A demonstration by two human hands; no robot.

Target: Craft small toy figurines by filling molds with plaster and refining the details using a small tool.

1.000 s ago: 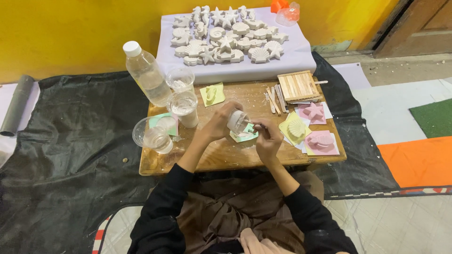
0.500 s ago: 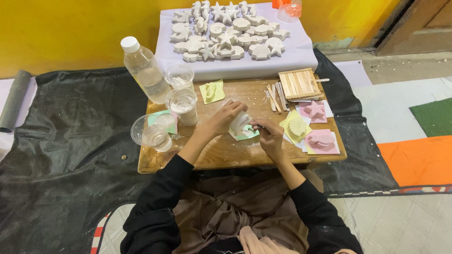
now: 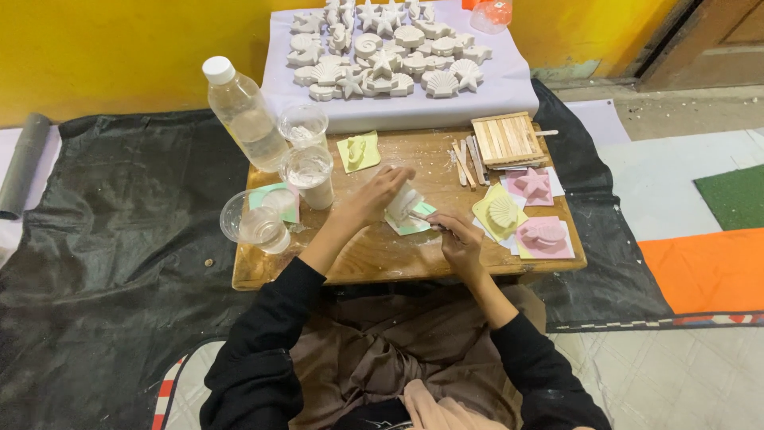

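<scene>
My left hand [image 3: 378, 195] has its fingers curled around a small white plaster cast [image 3: 400, 201], pale and chalky, tilted up on edge over a light green paper square [image 3: 414, 219] near the middle of the wooden tabletop [image 3: 382, 255]; its exact shape I cannot tell, my fingers cover most of it. My right hand [image 3: 460, 241] is closed on a thin stick tool [image 3: 426, 220], tip pointing left and touching or just beside the lower edge of the cast — cannot tell which. Against half a second ago: same grip with both hands, the cast is still over the green paper, and my left hand looks a bit flatter over the top of it; the right hand sits in about the same spot. Around it: clear plastic bottle [image 3: 243, 111] at the back left, two clear cups [image 3: 309, 171] just right of it, one with white mix inside, another clear cup [image 3: 255, 223] at the left edge. A yellow-green paper with a small cast [image 3: 358, 151] lies behind my left hand. To the right, a bundle of wooden sticks [image 3: 505, 141], a pink star mould [image 3: 532, 185], a pale shell cast on yellow paper [image 3: 501, 211], a pink shell mould [image 3: 545, 235]. Behind the tabletop, many white shell and star casts [image 3: 390, 48] lie on a lilac sheet — nothing there has shifted.
</scene>
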